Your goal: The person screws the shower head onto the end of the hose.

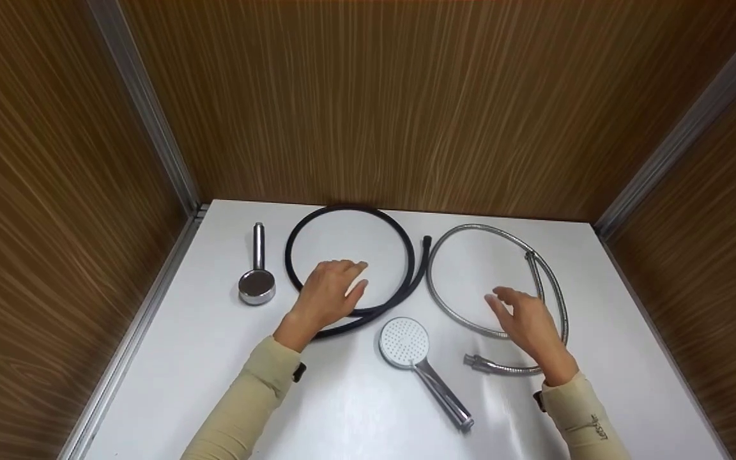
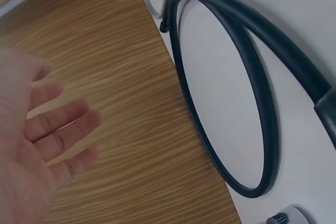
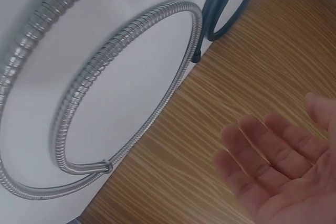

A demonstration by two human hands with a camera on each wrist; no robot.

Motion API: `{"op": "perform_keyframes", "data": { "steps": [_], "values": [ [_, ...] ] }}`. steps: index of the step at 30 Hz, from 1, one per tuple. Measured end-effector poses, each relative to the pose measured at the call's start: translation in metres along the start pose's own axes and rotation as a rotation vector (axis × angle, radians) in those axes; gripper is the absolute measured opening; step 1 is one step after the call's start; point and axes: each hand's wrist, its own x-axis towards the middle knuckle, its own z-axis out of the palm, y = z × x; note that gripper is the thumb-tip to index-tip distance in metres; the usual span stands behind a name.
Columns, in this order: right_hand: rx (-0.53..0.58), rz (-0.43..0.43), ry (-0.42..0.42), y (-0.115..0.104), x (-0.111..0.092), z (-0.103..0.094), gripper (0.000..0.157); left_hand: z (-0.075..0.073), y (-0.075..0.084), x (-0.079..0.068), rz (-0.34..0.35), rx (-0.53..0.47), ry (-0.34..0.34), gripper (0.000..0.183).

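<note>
My left hand [image 1: 324,295] hovers over the near left part of a coiled black shower hose [image 1: 411,255], fingers loosely bent and holding nothing. Above the coiled silver metal shower hose [image 1: 460,229] is my right hand [image 1: 526,321], also holding nothing. In both wrist views, the left hand [image 2: 47,135] and the right hand [image 3: 278,166] show relaxed, spread fingers. Between the arms lies a shower head with a white spray face [image 1: 404,343] and a chrome handle pointing toward the near right. A smaller chrome shower head [image 1: 257,285] lies at the left, its handle pointing away.
Everything lies on a white table [image 1: 170,358]. Wood-grain panels [image 1: 374,108] stand behind it and on both sides, with metal corner posts [image 1: 151,108]. The silver hose's near end fitting [image 1: 480,363] lies just right of the white-faced shower head.
</note>
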Motion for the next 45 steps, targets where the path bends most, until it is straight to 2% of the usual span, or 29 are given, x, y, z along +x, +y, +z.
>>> {"op": "perform_keyframes", "data": {
  "steps": [5,15,20,26,33,40,45],
  "values": [
    [0.001,0.019,-0.002,0.005,-0.008,0.003,0.037,0.008,0.017,-0.004,0.02,-0.026,0.001,0.035],
    [-0.005,0.048,-0.021,0.011,-0.023,0.011,0.037,0.028,0.061,-0.017,0.069,-0.068,-0.175,0.047],
    [-0.01,0.036,-0.03,0.012,-0.027,0.018,0.034,0.036,0.077,-0.024,0.142,-0.045,-0.19,0.048],
    [0.004,0.04,-0.053,0.011,-0.031,0.023,0.033,0.046,0.091,-0.03,0.206,-0.009,-0.222,0.047],
    [-0.004,0.005,-0.029,0.015,-0.037,0.029,0.028,0.062,0.106,-0.036,0.268,0.013,-0.219,0.045],
    [-0.02,0.023,-0.047,0.019,-0.042,0.032,0.027,0.066,0.121,-0.039,0.265,0.001,-0.347,0.047],
    [-0.022,0.059,-0.088,0.022,-0.045,0.034,0.029,0.069,0.129,-0.04,0.293,-0.005,-0.401,0.048]
  ]
}}
